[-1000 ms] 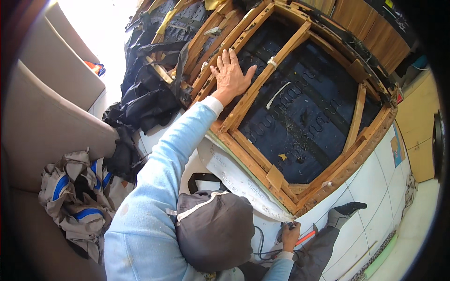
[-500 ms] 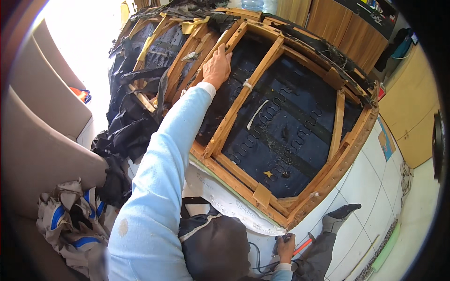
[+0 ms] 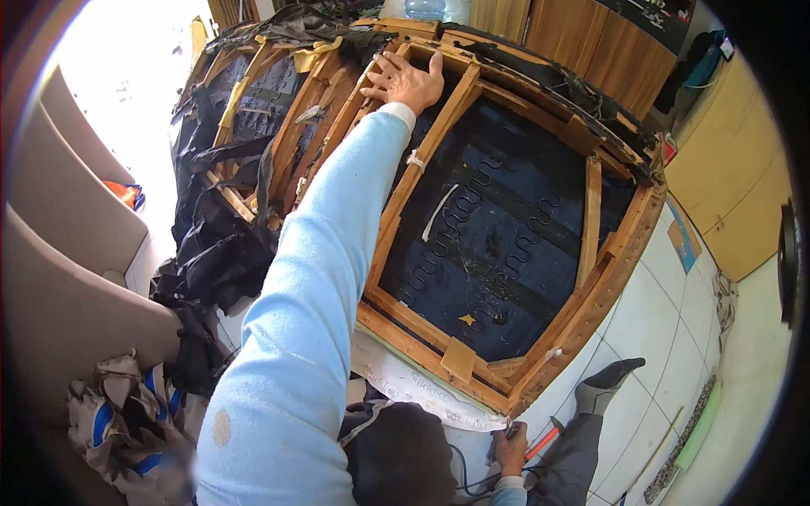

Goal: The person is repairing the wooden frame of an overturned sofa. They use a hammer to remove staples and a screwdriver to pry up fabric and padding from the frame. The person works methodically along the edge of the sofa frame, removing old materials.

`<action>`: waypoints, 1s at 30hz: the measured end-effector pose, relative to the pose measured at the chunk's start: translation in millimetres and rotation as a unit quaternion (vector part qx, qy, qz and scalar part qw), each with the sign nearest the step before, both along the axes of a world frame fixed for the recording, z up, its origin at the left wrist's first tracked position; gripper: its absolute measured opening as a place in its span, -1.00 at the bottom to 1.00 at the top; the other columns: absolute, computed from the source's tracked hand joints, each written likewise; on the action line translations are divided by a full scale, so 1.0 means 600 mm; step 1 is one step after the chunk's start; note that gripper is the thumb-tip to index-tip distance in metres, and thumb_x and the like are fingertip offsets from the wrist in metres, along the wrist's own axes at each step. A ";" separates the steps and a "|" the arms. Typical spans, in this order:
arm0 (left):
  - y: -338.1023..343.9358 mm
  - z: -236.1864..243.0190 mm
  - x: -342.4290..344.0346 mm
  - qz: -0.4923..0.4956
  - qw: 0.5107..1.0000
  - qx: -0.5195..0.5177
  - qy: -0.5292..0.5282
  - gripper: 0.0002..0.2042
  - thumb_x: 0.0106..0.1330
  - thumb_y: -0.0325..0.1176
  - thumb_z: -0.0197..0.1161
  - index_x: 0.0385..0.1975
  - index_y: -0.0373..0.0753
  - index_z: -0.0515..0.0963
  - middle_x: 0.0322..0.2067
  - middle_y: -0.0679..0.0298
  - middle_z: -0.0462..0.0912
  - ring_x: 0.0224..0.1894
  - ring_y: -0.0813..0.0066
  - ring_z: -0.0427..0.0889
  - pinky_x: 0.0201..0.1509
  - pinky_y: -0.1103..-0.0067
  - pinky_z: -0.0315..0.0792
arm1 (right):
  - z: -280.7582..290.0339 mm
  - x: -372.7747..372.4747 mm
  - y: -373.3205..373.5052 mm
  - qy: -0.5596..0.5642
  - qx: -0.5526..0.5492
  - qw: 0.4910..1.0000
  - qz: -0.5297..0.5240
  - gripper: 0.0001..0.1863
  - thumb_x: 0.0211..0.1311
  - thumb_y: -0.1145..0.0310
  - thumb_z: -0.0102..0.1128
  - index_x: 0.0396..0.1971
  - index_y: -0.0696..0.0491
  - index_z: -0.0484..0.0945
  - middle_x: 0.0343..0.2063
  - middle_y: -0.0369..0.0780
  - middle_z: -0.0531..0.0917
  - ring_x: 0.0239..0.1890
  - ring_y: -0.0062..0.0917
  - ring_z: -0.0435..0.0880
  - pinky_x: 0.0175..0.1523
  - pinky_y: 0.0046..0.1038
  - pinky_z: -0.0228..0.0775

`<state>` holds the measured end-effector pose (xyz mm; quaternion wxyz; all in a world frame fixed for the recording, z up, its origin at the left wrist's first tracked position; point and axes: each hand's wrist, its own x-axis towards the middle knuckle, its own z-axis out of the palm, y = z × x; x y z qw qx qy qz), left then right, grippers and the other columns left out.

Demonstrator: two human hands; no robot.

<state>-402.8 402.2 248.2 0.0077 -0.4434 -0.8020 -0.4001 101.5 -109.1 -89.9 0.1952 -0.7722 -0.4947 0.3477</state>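
Observation:
My left hand [image 3: 407, 83] lies with fingers spread on the far end of the wooden rails of an upturned sofa frame [image 3: 419, 174]. Its palm side is hidden. Wavy metal springs [image 3: 460, 211] show against black cloth inside the frame. Low at the near corner, my right hand [image 3: 511, 449] is closed around a dark hand tool [image 3: 499, 438], whose kind I cannot make out. White printed cloth [image 3: 422, 395] hangs along the frame's near edge, reaching that corner. A hammer with a red handle [image 3: 542, 444] is just right of my right hand.
Torn black cloth [image 3: 221, 244] hangs off the frame's left side. Curved beige upholstered pieces [image 3: 76, 278] stand at the left, with crumpled beige and blue cloth [image 3: 126, 413] below. My outstretched leg [image 3: 582, 422] lies on the white tiles [image 3: 650, 320]. Wooden cabinets [image 3: 565, 38] stand behind.
My left hand has moved farther along the rails and its fingers have spread. The view has shifted, so the frame sits slightly left and higher. My right hand stays at the near corner.

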 end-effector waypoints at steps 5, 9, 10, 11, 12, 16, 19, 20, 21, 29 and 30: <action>0.055 0.032 0.069 -0.127 0.990 0.061 0.021 0.01 0.57 0.34 -0.06 0.72 -0.38 -0.14 0.68 -0.43 -0.31 0.72 -0.48 -0.30 0.71 -0.23 -0.25 | 0.005 -0.004 0.001 0.010 -0.009 1.000 -0.005 -0.54 0.23 0.33 0.57 -0.02 0.16 0.50 -0.43 -0.03 0.69 -0.39 -0.17 0.69 -0.19 -0.16 0.55; 0.063 0.003 0.112 -0.124 0.987 0.097 0.032 -0.01 0.58 0.25 0.04 0.70 -0.44 -0.11 0.67 -0.44 -0.24 0.70 -0.53 -0.16 0.66 -0.21 0.04 | 0.008 -0.002 -0.002 -0.018 -0.016 1.000 -0.002 -0.52 0.20 0.33 0.61 -0.01 0.18 0.54 -0.37 0.03 0.74 -0.31 -0.14 0.77 -0.12 -0.17 0.60; 0.056 -0.006 0.109 -0.106 0.986 0.099 0.081 0.00 0.57 0.27 0.06 0.68 -0.47 -0.06 0.67 -0.41 -0.15 0.68 -0.51 -0.07 0.64 -0.19 0.13 | 0.010 -0.002 -0.007 -0.007 -0.008 1.000 -0.001 -0.52 0.20 0.33 0.61 -0.01 0.19 0.54 -0.36 0.04 0.74 -0.31 -0.14 0.78 -0.11 -0.17 0.60; 0.054 -0.013 0.089 -0.120 0.981 0.119 0.095 0.01 0.56 0.28 0.09 0.68 -0.47 -0.04 0.67 -0.38 -0.10 0.68 -0.49 -0.04 0.63 -0.17 0.16 | 0.012 -0.002 -0.009 0.004 0.001 1.000 0.004 -0.52 0.20 0.34 0.61 -0.01 0.19 0.54 -0.35 0.04 0.75 -0.30 -0.14 0.79 -0.10 -0.17 0.61; 0.048 -0.014 0.078 -0.131 0.975 0.138 0.111 0.02 0.55 0.29 0.11 0.67 -0.47 -0.02 0.67 -0.36 -0.06 0.68 -0.48 0.00 0.62 -0.15 0.19 | 0.015 -0.008 -0.006 0.019 0.010 1.000 0.013 -0.52 0.20 0.35 0.61 -0.01 0.20 0.54 -0.34 0.04 0.75 -0.29 -0.13 0.79 -0.09 -0.18 0.62; 0.031 -0.026 0.091 -0.139 0.965 0.113 0.189 -0.01 0.53 0.25 0.18 0.66 -0.45 0.05 0.68 -0.19 0.03 0.66 -0.41 0.08 0.61 -0.12 0.23 | 0.018 -0.001 -0.009 -0.025 -0.010 1.000 0.002 -0.54 0.20 0.35 0.63 -0.07 0.20 0.54 -0.39 -0.03 0.74 -0.38 -0.27 0.72 -0.16 -0.23 0.59; 0.023 -0.041 0.067 -0.147 0.950 0.159 0.224 -0.06 0.50 0.19 0.24 0.64 -0.43 0.13 0.64 -0.16 0.16 0.58 -0.32 0.27 0.55 -0.06 0.32 | 0.009 -0.006 -0.008 -0.020 0.022 0.999 0.017 -0.54 0.20 0.35 0.63 -0.06 0.21 0.53 -0.38 0.00 0.75 -0.36 -0.21 0.76 -0.15 -0.20 0.60; 0.016 -0.037 0.060 -0.151 0.944 0.171 0.237 -0.07 0.49 0.18 0.26 0.63 -0.42 0.14 0.63 -0.16 0.19 0.56 -0.31 0.31 0.53 -0.04 0.34 | 0.010 -0.007 -0.006 -0.017 0.010 1.000 0.017 -0.55 0.20 0.37 0.60 -0.04 0.20 0.54 -0.35 0.04 0.76 -0.31 -0.14 0.78 -0.11 -0.18 0.62; 0.011 -0.033 0.059 -0.158 0.946 0.171 0.227 -0.07 0.48 0.17 0.28 0.62 -0.40 0.15 0.61 -0.16 0.21 0.55 -0.32 0.33 0.54 -0.01 0.34 | 0.012 -0.008 -0.007 -0.014 -0.001 1.000 0.016 -0.56 0.21 0.39 0.57 -0.02 0.20 0.54 -0.32 0.07 0.77 -0.26 -0.07 0.80 -0.08 -0.16 0.63; -0.007 0.010 0.049 -0.168 0.956 0.160 0.177 0.03 0.24 0.06 0.56 0.60 -0.28 0.15 0.41 -0.15 0.42 0.39 -0.24 0.50 0.49 0.09 0.42 | 0.071 -0.031 -0.009 -0.023 -0.045 0.999 0.000 -0.55 0.25 0.40 0.52 0.06 0.21 0.55 -0.13 0.13 0.76 -0.03 0.04 0.79 0.13 -0.10 0.61; -0.009 0.013 0.044 -0.178 0.957 0.158 0.167 0.04 0.21 0.03 0.58 0.61 -0.26 0.13 0.41 -0.14 0.42 0.38 -0.23 0.50 0.49 0.11 0.42 | 0.083 -0.037 -0.012 -0.017 -0.068 0.998 -0.008 -0.54 0.26 0.38 0.51 0.07 0.22 0.55 -0.07 0.14 0.75 0.04 0.05 0.77 0.19 -0.09 0.59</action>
